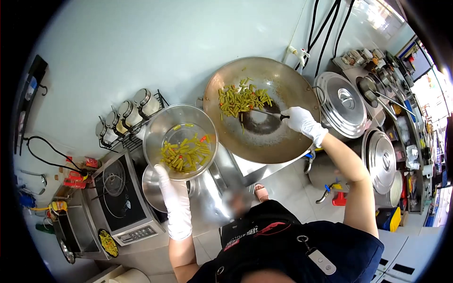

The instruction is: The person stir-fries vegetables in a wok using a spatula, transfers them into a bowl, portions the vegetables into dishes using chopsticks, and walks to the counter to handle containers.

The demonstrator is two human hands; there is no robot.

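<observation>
My left hand (171, 191), in a white glove, grips the near rim of a round metal bowl (158, 134) at the left of the wok. Cut green beans (188, 155) with some red bits lie in the bowl. A large wok (288, 144) holds a heap of cut green beans (243, 98) toward its upper left. My right hand (302, 121), also gloved, is closed round the black handle of a long metal utensil (266, 112) over the wok. The utensil's head reaches toward the beans and is partly hidden there.
Seasoning jars (127, 112) stand in a wire rack behind the bowl. Large lidded pots (345, 100) are right of the wok. An induction cooktop (123, 193) is at the left, with a tap (302, 55) on the wall behind the wok.
</observation>
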